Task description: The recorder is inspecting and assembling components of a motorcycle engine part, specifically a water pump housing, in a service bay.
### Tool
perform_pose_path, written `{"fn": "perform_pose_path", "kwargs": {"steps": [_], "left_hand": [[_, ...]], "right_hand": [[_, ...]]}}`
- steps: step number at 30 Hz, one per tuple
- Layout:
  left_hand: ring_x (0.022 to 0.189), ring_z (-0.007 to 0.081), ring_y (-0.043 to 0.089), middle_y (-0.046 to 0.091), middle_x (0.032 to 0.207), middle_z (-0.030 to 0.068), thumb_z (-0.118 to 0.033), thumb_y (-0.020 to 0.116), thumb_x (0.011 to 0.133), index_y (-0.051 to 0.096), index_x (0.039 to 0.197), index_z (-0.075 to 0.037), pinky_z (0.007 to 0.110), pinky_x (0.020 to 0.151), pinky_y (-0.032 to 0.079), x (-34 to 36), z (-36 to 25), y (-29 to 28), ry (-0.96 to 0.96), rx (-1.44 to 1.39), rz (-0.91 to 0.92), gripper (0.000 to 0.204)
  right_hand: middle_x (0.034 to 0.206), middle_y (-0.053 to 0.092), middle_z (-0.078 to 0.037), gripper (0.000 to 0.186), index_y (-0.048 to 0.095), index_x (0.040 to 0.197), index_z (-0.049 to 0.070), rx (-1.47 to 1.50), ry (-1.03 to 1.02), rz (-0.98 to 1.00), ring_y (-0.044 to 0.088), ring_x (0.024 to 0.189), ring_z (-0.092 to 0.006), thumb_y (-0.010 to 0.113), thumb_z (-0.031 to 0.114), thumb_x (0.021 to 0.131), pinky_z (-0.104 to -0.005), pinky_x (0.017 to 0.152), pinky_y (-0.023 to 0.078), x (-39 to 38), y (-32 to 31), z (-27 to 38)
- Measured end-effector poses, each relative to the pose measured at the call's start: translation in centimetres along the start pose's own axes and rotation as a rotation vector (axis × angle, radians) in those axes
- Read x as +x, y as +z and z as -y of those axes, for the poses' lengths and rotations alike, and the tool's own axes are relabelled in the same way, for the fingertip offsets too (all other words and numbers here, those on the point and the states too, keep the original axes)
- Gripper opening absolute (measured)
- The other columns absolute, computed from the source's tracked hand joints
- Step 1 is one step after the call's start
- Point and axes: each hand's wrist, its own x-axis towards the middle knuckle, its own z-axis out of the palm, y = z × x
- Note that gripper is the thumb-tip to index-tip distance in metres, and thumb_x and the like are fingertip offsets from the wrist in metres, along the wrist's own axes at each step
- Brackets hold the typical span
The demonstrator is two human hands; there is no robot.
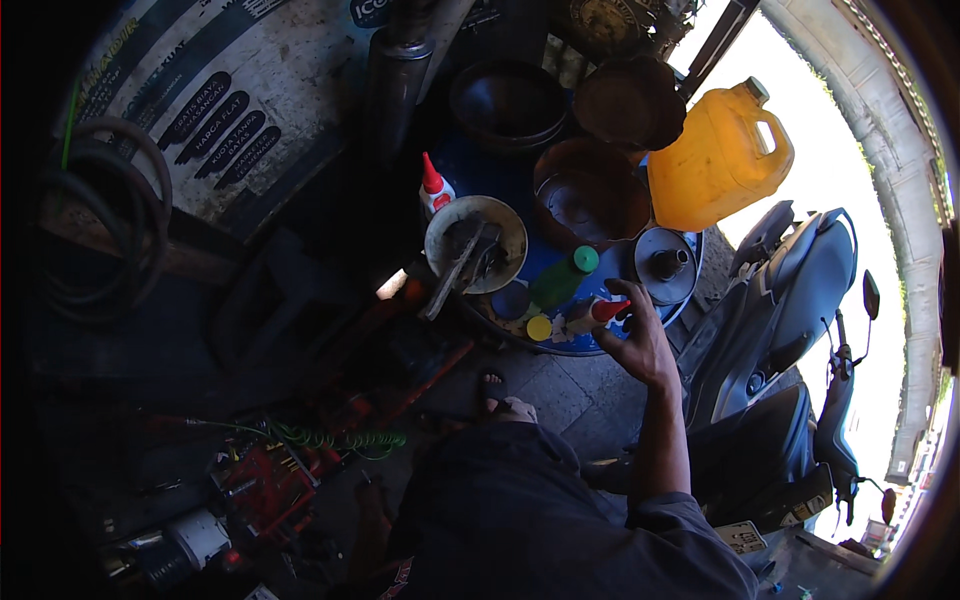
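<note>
My right hand (642, 343) reaches over the near right edge of a round blue drum top (520, 210). Its thumb and index finger curve apart around the red nozzle cap of a small pale bottle (583, 319); I cannot make out firm contact. Just left of that bottle are a yellow round cap (539, 328) and a green bottle (556, 283) with a lighter green cap. A pale bowl (436, 250) holds dark tools or brushes, and another red-tipped bottle (437, 187) stands behind it. Low on the left, a dim brown shape may be my left hand (371, 497); its fingers are lost in shadow.
Dark round pans (590, 195) and a yellow jerrycan (715, 155) crowd the drum's far side. A grey funnel (667, 265) sits at its right. A motorbike (790, 360) stands to the right. On the left are a red toolbox (270, 485), a coiled green hose (345, 438) and dark hoses (120, 220).
</note>
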Motion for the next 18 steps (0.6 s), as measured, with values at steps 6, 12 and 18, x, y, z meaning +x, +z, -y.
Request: {"fn": "perform_pose_path", "kwargs": {"steps": [6, 12, 18], "left_hand": [[0.060, 0.0158, 0.060, 0.065, 0.075, 0.0058, -0.023, 0.071, 0.086, 0.066, 0.097, 0.000, 0.031, 0.052, 0.048, -0.1, -1.7, 1.0, 0.072, -0.207, -0.084, 0.026], [0.061, 0.0144, 0.058, 0.063, 0.076, 0.0046, -0.022, 0.071, 0.086, 0.065, 0.093, 0.000, 0.030, 0.052, 0.047, -0.8, -2.2, 1.6, 0.122, -0.126, -0.098, 0.024], [0.059, 0.0166, 0.059, 0.063, 0.074, 0.0057, -0.021, 0.073, 0.085, 0.067, 0.100, 0.003, 0.033, 0.052, 0.048, 0.1, -0.6, 0.9, 0.083, -0.089, 0.021, 0.029]], "right_hand": [[0.125, 0.056, -0.014, 0.058, 0.061, 0.127, 0.007, 0.054, 0.002, -0.057, 0.058, 0.110, -0.0302, 0.071, 0.028, 0.074, -0.0388, 0.088, 0.052, 0.3, -0.4, 0.2], [0.118, 0.056, -0.015, 0.061, 0.060, 0.128, 0.002, 0.061, 0.006, -0.066, 0.058, 0.102, -0.0282, 0.071, 0.029, 0.074, -0.0382, 0.086, 0.051, -0.4, -1.8, 0.6], [0.122, 0.057, -0.016, 0.059, 0.061, 0.127, 0.005, 0.081, -0.227, -0.153, 0.061, 0.107, -0.0317, 0.077, 0.023, 0.074, -0.0404, 0.092, 0.052, 0.2, -4.6, 6.3]]}}
